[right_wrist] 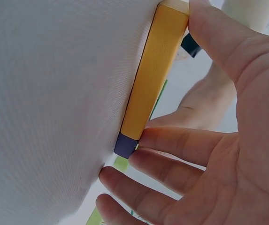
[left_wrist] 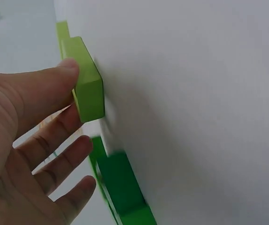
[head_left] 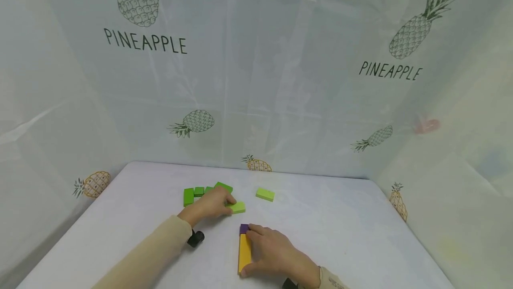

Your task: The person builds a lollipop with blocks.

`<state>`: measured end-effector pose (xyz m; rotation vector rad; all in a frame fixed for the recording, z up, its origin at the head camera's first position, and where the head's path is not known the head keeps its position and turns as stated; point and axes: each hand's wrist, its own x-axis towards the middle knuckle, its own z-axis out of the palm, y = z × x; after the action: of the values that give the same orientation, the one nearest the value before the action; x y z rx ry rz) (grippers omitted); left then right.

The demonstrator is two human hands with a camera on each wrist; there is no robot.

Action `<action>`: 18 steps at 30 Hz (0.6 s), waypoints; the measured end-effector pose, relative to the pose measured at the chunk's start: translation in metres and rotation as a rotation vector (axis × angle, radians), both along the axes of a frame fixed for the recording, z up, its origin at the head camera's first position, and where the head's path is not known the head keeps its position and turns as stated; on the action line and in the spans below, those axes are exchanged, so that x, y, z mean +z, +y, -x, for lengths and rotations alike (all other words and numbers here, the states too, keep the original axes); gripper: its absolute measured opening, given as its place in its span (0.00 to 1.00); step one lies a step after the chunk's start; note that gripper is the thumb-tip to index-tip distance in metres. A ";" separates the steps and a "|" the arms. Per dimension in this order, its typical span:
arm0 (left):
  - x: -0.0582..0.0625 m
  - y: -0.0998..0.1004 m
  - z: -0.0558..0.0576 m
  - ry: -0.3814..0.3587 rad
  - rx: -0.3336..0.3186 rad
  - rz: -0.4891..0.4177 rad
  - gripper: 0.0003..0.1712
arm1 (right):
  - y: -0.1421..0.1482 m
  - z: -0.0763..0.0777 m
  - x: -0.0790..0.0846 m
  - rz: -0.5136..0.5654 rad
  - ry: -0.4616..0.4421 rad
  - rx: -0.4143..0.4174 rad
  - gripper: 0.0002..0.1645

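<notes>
My left hand (head_left: 209,203) pinches a light green block (head_left: 238,208) between thumb and index finger on the left middle of the table. The left wrist view shows that light green block (left_wrist: 88,84) on edge to the camera, the other fingers loosely bent below. Nearer me, my right hand (head_left: 276,251) spans a long yellow block (head_left: 245,254), with its thumb at the near end and fingers along the far part. A small purple block (head_left: 244,229) touches the yellow block's far end. The right wrist view shows fingertips beside the joint with the purple block (right_wrist: 125,146).
Several darker green blocks (head_left: 189,197) stand in a group beyond my left hand, partly hidden by it. Another light green block (head_left: 265,194) lies apart toward the back. A white table (head_left: 340,231) is enclosed by a pineapple-printed curtain (head_left: 276,79).
</notes>
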<state>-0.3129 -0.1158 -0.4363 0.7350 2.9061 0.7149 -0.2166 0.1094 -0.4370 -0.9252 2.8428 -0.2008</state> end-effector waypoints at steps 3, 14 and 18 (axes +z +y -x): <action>-0.001 0.008 -0.004 -0.008 -0.020 0.005 0.17 | 0.000 0.000 0.000 0.000 -0.001 -0.001 0.59; -0.004 0.019 -0.009 -0.040 -0.128 -0.017 0.16 | 0.000 0.001 -0.002 -0.007 -0.003 -0.002 0.59; -0.007 0.021 -0.010 -0.064 -0.149 -0.035 0.15 | 0.000 0.001 -0.002 -0.002 -0.011 -0.013 0.60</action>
<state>-0.3026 -0.0944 -0.4434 0.9032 2.7529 0.7595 -0.2180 0.1098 -0.4391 -0.9030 2.8389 -0.2034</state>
